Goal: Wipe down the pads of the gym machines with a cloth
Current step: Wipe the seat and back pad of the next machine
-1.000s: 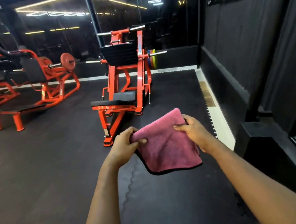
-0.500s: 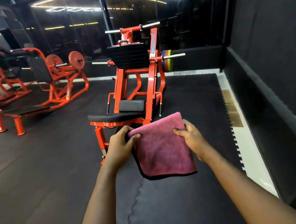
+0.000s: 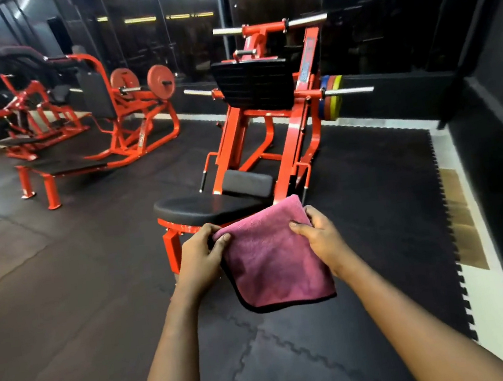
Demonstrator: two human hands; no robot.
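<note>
Pink cloth (image 3: 272, 261) with black edging at frame centre; orange-red machine frame (image 3: 288, 140) with black pads (image 3: 210, 207); yellow, blue, red plates (image 3: 332, 96) at right; black floor tiles (image 3: 298, 360).

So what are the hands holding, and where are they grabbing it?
Both hold one pink cloth. The left hand pinches its upper left corner and the right hand grips its upper right edge, so it hangs between them.

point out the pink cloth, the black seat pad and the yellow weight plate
pink cloth (image 3: 272, 261): head view, middle of the fabric
black seat pad (image 3: 201, 208): head view, top surface
yellow weight plate (image 3: 339, 107): head view, lower edge
</note>
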